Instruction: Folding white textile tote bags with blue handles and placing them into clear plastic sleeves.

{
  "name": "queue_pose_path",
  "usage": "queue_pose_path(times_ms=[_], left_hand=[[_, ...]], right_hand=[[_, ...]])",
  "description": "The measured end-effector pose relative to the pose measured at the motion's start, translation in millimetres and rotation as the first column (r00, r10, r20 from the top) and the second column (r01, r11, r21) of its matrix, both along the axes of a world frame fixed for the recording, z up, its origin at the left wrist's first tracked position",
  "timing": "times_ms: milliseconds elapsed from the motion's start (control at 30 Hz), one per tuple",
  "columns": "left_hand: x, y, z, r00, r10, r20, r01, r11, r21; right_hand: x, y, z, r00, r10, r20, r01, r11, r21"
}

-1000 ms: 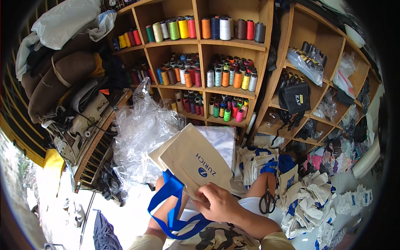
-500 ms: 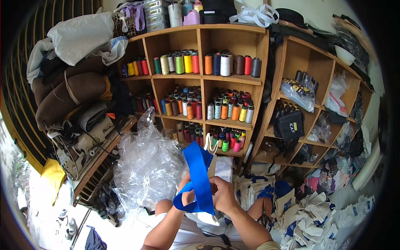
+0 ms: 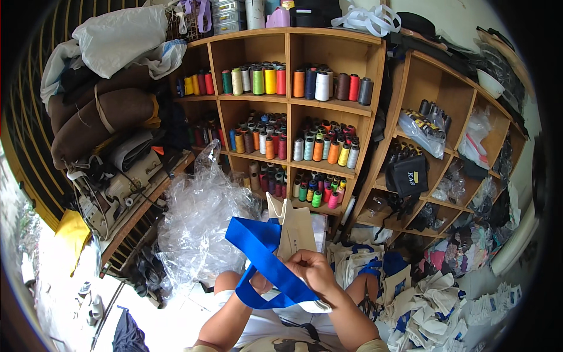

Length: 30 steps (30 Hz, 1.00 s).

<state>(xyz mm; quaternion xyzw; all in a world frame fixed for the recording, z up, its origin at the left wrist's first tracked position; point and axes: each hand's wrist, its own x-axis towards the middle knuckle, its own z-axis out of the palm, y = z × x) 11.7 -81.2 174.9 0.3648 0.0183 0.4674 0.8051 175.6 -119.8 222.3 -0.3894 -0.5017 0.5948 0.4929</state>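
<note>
A cream cloth bag (image 3: 298,229) with wide blue fabric straps (image 3: 278,276) is held up in front of my lap. My right hand (image 3: 315,271) is closed, its fingers pinching the bag near the blue strap. Behind the looped strap, my left hand (image 3: 259,283) is partly covered; its visible fingers curl around the bag's strap side. The cream cloth stands up beyond both hands, and its lower end shows below the strap by my right wrist.
Right of my knee lies a heap of cream and blue cloth bags (image 3: 428,302). Crumpled clear plastic (image 3: 199,217) fills the space ahead on the left. Wooden shelves (image 3: 290,102) with thread cones stand beyond. At left, a sewing machine (image 3: 120,202) rests on a table.
The blue strap has swung from upright to a slant, its top toward the left. More of the cream bag now shows above my hands. Both hands stay close together on it.
</note>
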Motion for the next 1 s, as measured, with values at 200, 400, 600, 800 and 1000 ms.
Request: queue_pose_path(times_ms=[200, 400, 600, 800, 1000], left_hand=[[3.5, -19.5, 2.3, 0.982, 0.126, -0.142, -0.124, 0.992, 0.023], [4.5, -17.4, 18.4, 0.927, 0.243, -0.285, -0.238, 0.97, 0.054], [15.9, -14.4, 36.1, 0.839, 0.356, -0.412, -0.341, 0.933, 0.11], [-20.7, -15.1, 59.0, 0.747, 0.495, -0.443, -0.56, 0.828, -0.019], [-54.9, 3.1, 50.6, 0.744, 0.359, -0.563, -0.35, 0.928, 0.129]], right_hand=[[0.1, -9.1, 14.2, 0.995, -0.06, -0.079, 0.053, 0.995, -0.081], [2.0, -14.7, 11.4, 0.974, -0.217, 0.062, 0.208, 0.969, 0.133], [4.9, -12.3, 8.2, 0.878, -0.446, 0.174, 0.409, 0.888, 0.212], [78.1, 4.8, -2.1, 0.747, -0.663, -0.044, 0.658, 0.727, 0.196], [92.7, 1.0, 14.3, 0.669, -0.68, 0.3, 0.587, 0.731, 0.348]])
